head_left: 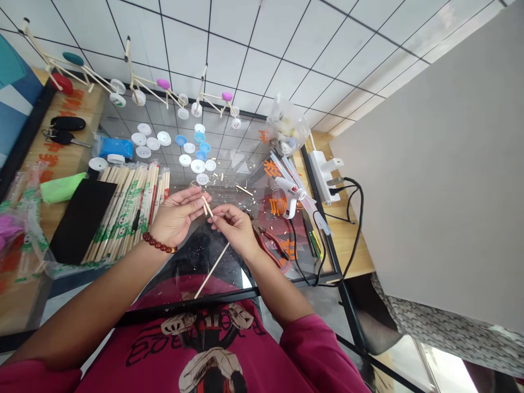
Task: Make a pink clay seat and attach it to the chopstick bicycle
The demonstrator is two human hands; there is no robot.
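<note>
Maroon printed shirt [139, 365] at front edge of glossy tabletop [225, 148]; left hand [176, 215], right hand [235, 229] pinch slim wooden sticks [208, 206].

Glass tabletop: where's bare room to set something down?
Best: the glass between the caps and plastic bag. A smaller, specked patch lies between the left forearm and long stick. Crowded: picture's left, chopsticks and black sheet; centre, left hand and right hand; picture's right, glue gun and pliers.
</note>
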